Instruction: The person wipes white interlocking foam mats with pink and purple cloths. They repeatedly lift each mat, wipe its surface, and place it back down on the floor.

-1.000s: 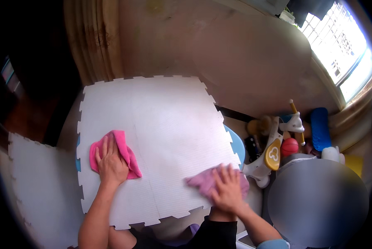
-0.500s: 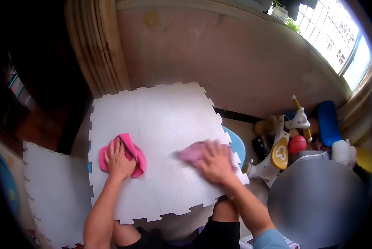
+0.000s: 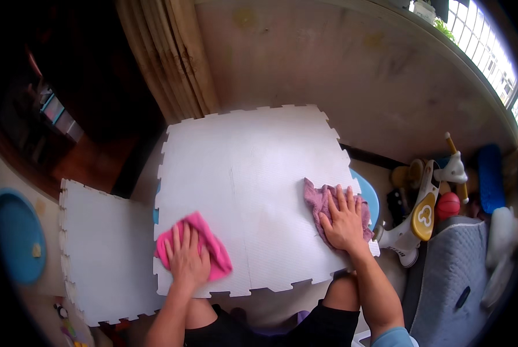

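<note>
Both grips lie flat, fingers spread, grasping nothing: the left hand (image 3: 186,260) presses a pink cloth (image 3: 204,246) at the white mat's (image 3: 247,173) near-left corner, and the right hand (image 3: 344,222) presses a mauve cloth (image 3: 319,199) at its right edge. A second mat (image 3: 106,248) lies left of it, a ride-on toy (image 3: 418,217) just right.

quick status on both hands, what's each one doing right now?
Left hand: open, flat on the bright pink cloth on the white foam mat.
Right hand: open, flat on the mauve cloth.
</note>
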`<state>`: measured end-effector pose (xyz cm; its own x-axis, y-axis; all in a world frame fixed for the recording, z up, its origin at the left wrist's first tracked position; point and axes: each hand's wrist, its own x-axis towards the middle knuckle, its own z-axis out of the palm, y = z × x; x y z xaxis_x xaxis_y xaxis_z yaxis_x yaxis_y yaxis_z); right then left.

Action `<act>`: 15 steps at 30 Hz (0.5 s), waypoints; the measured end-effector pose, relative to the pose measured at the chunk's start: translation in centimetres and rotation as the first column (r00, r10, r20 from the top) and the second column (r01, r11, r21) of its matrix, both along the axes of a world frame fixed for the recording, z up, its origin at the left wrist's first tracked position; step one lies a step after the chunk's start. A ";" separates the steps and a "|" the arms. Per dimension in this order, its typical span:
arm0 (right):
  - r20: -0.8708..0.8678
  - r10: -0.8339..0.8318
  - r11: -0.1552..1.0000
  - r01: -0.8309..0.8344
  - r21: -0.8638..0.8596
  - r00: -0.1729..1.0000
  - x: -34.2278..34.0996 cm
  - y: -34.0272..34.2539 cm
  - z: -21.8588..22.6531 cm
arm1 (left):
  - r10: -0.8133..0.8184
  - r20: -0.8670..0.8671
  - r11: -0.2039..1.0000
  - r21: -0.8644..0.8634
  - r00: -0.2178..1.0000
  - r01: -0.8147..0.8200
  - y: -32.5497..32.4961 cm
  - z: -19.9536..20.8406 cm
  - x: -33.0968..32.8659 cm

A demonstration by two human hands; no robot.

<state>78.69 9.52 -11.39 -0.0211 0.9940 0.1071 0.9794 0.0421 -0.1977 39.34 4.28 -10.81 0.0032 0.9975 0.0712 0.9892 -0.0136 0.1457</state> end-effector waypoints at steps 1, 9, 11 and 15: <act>0.005 0.000 1.000 0.000 -0.002 1.000 -0.2 0.3 0.0 | 0.028 0.037 1.000 -0.006 0.999 -0.028 3.4 0.1 -0.1; 0.054 -0.011 0.995 0.017 -0.101 0.998 -0.2 0.4 0.4 | -0.091 -0.022 0.991 -0.098 0.996 0.088 19.0 0.3 -6.9; 0.055 -0.019 0.996 0.024 -0.088 0.998 -2.6 0.5 -0.7 | -0.123 -0.088 0.987 -0.115 0.988 0.113 19.1 0.3 -7.1; 0.028 0.381 0.923 -0.382 0.035 0.924 -16.9 2.1 0.2 | -0.174 0.070 0.972 -0.146 0.982 0.183 19.8 -0.3 -7.8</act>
